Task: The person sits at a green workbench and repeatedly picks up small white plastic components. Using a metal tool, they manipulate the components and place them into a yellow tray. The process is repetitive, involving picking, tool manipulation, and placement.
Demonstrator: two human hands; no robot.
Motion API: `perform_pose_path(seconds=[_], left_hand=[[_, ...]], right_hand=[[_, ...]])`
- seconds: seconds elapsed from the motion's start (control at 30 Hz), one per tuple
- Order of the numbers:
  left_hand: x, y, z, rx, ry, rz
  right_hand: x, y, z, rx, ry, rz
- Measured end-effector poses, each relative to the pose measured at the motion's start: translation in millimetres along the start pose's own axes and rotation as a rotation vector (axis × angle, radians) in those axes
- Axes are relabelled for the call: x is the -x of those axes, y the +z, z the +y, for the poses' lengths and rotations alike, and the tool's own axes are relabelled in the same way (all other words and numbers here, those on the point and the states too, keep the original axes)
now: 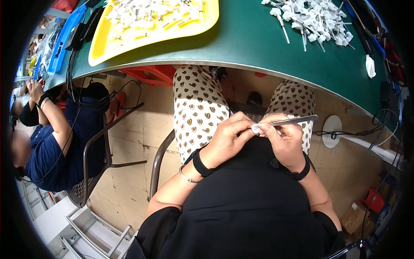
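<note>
While both forearms reach up from the near edge with elbows bent, the two hands meet over the lap, fingertips almost together. The left hand (pixel 231 133), palm turned inward, pinches one small white piece (pixel 256 128) between thumb and forefinger. The right hand (pixel 285 137) has its fingers curled around one slim metal tool (pixel 297 120), which points out to the right; its thumb tip is right at the white piece, though whether it presses on it I cannot tell. Two black wristbands (pixel 202 164), one per wrist, and one silver bracelet (pixel 188 178) on the left forearm show.

Beyond the knees stands one green table (pixel 241 48). On its far left is one yellow tray (pixel 98 52) of white parts (pixel 148 17) with metal pins, overlapping too much to count. Far right lies one heap of similar parts (pixel 317 21), also uncountable, with one separate white item (pixel 370 66) nearer. To the left, one co-worker (pixel 71 138) in dark blue sits on one chair (pixel 88 164), hands raised at the table.
</note>
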State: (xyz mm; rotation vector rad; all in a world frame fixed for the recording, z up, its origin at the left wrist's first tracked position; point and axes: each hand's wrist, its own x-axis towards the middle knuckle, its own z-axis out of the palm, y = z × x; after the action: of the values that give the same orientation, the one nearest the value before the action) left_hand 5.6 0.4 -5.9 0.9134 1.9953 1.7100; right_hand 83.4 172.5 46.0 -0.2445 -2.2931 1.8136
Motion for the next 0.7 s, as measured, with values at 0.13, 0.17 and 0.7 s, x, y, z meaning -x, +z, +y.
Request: perform_pose_path(seconds=[0.13, 0.17, 0.7], left_hand=[[-1, -1, 1, -0.009, -0.007, -0.012], [-1, -1, 2, -0.008, -0.002, -0.012], [-2, 1, 0, 0.046, -0.004, 0.02]], right_hand=[[-1, 0, -1, 0.045, -0.032, -0.008], [-1, 0, -1, 0.065, -0.044, -0.017], [7, 3, 3, -0.156, 0.058, 0.113]])
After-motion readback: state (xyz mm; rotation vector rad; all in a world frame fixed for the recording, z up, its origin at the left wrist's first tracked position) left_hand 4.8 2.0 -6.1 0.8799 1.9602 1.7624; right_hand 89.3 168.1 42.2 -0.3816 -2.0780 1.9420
